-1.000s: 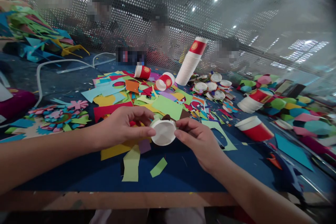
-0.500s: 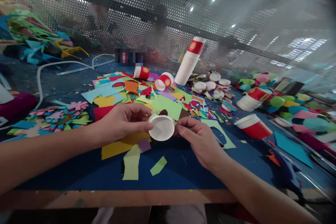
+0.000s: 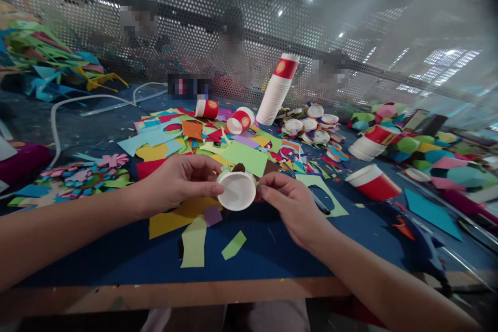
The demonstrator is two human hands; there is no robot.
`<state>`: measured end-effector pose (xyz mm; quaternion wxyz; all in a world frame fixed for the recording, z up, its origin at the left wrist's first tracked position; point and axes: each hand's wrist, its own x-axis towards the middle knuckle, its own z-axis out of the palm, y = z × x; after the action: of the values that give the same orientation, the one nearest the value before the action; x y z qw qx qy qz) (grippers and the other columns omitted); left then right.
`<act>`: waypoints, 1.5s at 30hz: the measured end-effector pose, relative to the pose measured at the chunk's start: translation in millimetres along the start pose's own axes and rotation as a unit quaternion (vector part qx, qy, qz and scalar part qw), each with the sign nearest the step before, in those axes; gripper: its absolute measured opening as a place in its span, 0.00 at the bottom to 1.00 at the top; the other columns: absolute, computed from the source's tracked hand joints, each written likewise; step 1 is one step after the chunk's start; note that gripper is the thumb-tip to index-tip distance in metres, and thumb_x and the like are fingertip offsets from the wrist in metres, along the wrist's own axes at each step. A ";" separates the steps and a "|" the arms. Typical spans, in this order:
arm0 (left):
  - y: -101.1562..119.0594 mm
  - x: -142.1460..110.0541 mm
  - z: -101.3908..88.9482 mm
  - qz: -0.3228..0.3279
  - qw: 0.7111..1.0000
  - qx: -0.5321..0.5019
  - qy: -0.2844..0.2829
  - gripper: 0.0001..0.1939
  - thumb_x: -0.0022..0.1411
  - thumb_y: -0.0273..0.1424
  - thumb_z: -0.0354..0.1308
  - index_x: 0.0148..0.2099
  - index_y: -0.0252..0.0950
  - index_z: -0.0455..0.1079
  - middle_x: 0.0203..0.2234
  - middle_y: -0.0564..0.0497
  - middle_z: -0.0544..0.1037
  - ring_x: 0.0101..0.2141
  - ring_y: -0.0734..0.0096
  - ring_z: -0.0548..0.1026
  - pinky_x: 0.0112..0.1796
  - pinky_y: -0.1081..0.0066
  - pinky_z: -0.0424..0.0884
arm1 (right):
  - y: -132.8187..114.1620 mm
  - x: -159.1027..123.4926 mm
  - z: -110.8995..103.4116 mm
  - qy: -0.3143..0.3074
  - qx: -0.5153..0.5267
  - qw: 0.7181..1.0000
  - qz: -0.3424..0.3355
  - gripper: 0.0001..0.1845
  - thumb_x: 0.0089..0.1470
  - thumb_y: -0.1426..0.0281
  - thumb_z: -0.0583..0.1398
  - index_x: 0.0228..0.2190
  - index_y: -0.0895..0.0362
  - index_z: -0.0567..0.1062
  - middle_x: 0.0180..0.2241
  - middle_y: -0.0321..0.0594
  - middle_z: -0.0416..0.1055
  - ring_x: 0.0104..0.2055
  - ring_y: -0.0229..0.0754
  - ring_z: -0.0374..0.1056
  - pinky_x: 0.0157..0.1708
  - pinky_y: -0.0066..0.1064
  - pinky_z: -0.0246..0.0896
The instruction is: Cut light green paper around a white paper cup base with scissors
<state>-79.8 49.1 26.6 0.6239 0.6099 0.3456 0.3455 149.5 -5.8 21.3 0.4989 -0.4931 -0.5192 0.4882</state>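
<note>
A round white paper cup base [image 3: 236, 192] with a short rim faces me above the front of the table. Bits of green and brown paper show at its upper edge. My left hand [image 3: 182, 181] grips its left side, thumb on the rim and fingers behind. At its right edge, my right hand [image 3: 290, 199] has thumb and fingertips pinched together; whether they hold the rim or a small paper piece there is hard to see. Below lie a pale green paper strip [image 3: 193, 243], a small green scrap [image 3: 234, 245] and yellow paper [image 3: 167, 222].
Coloured paper scraps [image 3: 155, 135] cover the middle. Behind them stands a leaning stack of paper cups [image 3: 274, 93], beside several decorated cup bases [image 3: 315, 124]. A red-and-white cup [image 3: 373, 182] and a blue glue gun [image 3: 424, 244] lie right. A perforated metal screen [image 3: 257, 5] runs along the back.
The view has shifted slightly. Both hands keep nearly the same hold on the cup base, which is tilted a little more toward me.
</note>
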 end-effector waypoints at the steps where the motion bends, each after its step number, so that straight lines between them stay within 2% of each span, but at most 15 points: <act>1: 0.5 -0.1 0.3 -0.003 1.000 -0.002 -0.001 0.20 0.39 0.33 0.78 0.34 0.34 0.75 0.27 0.54 0.77 0.29 0.76 0.74 0.31 0.78 0.71 | 0.0 0.3 0.1 0.002 0.000 1.000 0.001 0.03 0.44 0.67 0.67 0.24 0.54 0.79 0.23 0.31 0.76 0.27 0.33 0.67 0.32 0.28 0.58; 14: 3.9 -1.1 0.2 -0.026 1.000 -0.008 -0.014 0.16 0.40 0.28 0.76 0.31 0.34 0.74 0.22 0.58 0.74 0.25 0.80 0.70 0.28 0.81 0.67 | 1.2 0.3 1.9 0.005 0.016 1.000 0.013 0.06 0.44 0.66 0.68 0.24 0.55 0.79 0.23 0.32 0.75 0.27 0.34 0.66 0.32 0.30 0.56; 21: -2.0 -2.3 -0.4 -0.038 0.999 -0.006 -0.030 0.19 0.41 0.33 0.77 0.35 0.33 0.75 0.23 0.56 0.76 0.26 0.78 0.73 0.28 0.81 0.68 | 0.0 2.2 0.8 0.004 0.018 1.000 0.010 0.10 0.47 0.62 0.69 0.25 0.56 0.78 0.23 0.32 0.71 0.28 0.34 0.63 0.31 0.29 0.54; 24: -2.2 -2.1 0.1 -0.034 0.999 -0.021 -0.018 0.20 0.41 0.32 0.77 0.36 0.34 0.74 0.25 0.56 0.78 0.27 0.78 0.75 0.30 0.81 0.71 | -2.5 -0.4 -0.2 0.011 0.015 1.000 -0.001 0.12 0.48 0.59 0.68 0.29 0.55 0.79 0.27 0.33 0.72 0.30 0.35 0.63 0.32 0.28 0.56; 27: -0.8 -1.7 0.5 -0.031 0.999 -0.034 -0.014 0.20 0.41 0.30 0.77 0.35 0.34 0.73 0.25 0.56 0.79 0.27 0.78 0.76 0.30 0.81 0.72 | -3.5 -3.1 -0.9 -0.023 -0.007 1.000 0.012 0.19 0.44 0.59 0.70 0.37 0.55 0.79 0.33 0.36 0.75 0.34 0.38 0.66 0.33 0.30 0.59; 30: -0.4 -1.9 1.4 -0.032 0.999 -0.037 -0.017 0.19 0.41 0.30 0.78 0.34 0.33 0.74 0.25 0.56 0.78 0.27 0.78 0.75 0.30 0.80 0.72 | -2.0 -4.3 -1.1 -0.057 -0.063 0.996 0.019 0.21 0.41 0.60 0.72 0.37 0.55 0.77 0.31 0.36 0.72 0.32 0.39 0.64 0.32 0.31 0.58; 35: -1.9 -3.0 3.2 -0.031 0.998 -0.042 -0.028 0.20 0.41 0.32 0.79 0.34 0.33 0.74 0.26 0.55 0.79 0.29 0.78 0.75 0.31 0.80 0.72 | -0.4 -3.6 -2.1 -0.070 -0.115 0.991 -0.019 0.15 0.46 0.59 0.69 0.30 0.56 0.75 0.27 0.34 0.68 0.29 0.37 0.59 0.30 0.32 0.53; 39: -2.4 -5.2 3.3 -0.018 0.999 -0.029 -0.026 0.19 0.42 0.31 0.78 0.35 0.34 0.74 0.27 0.55 0.80 0.28 0.77 0.76 0.31 0.80 0.73 | -2.0 -4.2 -2.9 -0.047 -0.112 0.992 -0.034 0.15 0.46 0.59 0.69 0.32 0.55 0.77 0.28 0.35 0.70 0.29 0.38 0.61 0.31 0.32 0.56; 42: -2.4 -7.2 3.9 0.000 0.999 0.001 -0.032 0.17 0.44 0.32 0.77 0.35 0.34 0.76 0.28 0.54 0.81 0.29 0.75 0.77 0.31 0.80 0.73 | -4.9 -4.4 -1.6 -0.012 -0.107 0.990 -0.095 0.16 0.48 0.60 0.69 0.37 0.54 0.80 0.34 0.38 0.75 0.33 0.41 0.66 0.34 0.34 0.60; 45: -2.0 -8.8 5.5 0.016 0.998 0.042 -0.053 0.15 0.47 0.33 0.75 0.37 0.35 0.78 0.29 0.53 0.82 0.29 0.75 0.78 0.32 0.80 0.74 | -9.2 -3.6 1.0 -0.008 -0.130 0.980 -0.153 0.09 0.51 0.63 0.67 0.34 0.53 0.81 0.34 0.39 0.77 0.34 0.41 0.68 0.35 0.34 0.61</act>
<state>-79.8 38.7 24.8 0.6098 0.6580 0.3167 0.3080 148.3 -9.8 30.3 0.4952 -0.4643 -0.6518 0.3381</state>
